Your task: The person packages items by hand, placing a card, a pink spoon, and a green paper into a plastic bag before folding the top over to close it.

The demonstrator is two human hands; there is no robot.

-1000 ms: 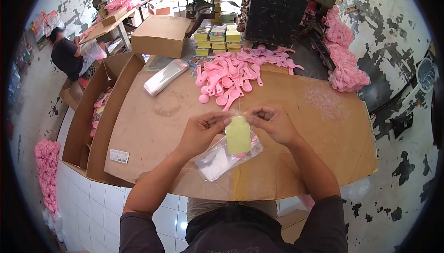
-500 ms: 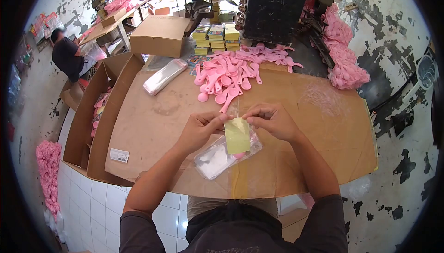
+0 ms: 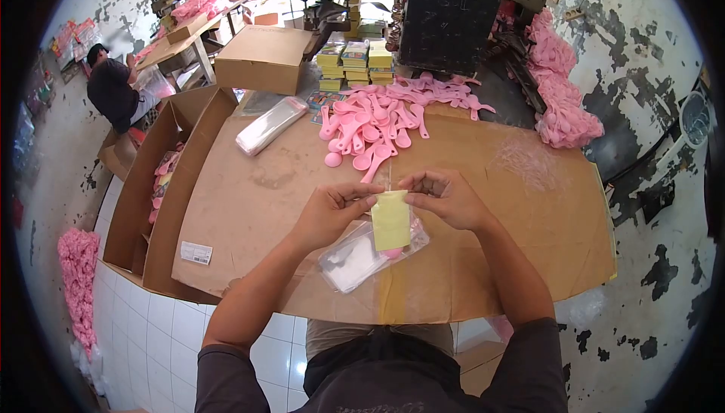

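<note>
Between my two hands hangs a small pale yellow card (image 3: 391,223), held near its top edge. My left hand (image 3: 330,213) is closed, thumb and fingers pinching the card's upper left corner. At the upper right corner my right hand (image 3: 447,198) pinches it the same way, its other fingers curled. A bit of pink spoon (image 3: 393,254) shows below the card's lower edge; the rest of it is hidden behind the card. Beneath lie clear plastic bags (image 3: 349,266), flat on the cardboard-covered table (image 3: 498,262). Just beyond my hands is a heap of pink spoons (image 3: 370,122).
A bundle of clear bags (image 3: 270,126) lies at the back left, near a closed carton (image 3: 262,58). Stacks of cards (image 3: 355,62) stand behind the spoons, beside a black machine box (image 3: 445,20). An open carton (image 3: 162,186) flanks the table's left side; a person (image 3: 113,88) sits beyond.
The card has shifted slightly right and turned a little between my hands. My left fingertips have moved slightly right along its corner. The seated person's head has turned.
</note>
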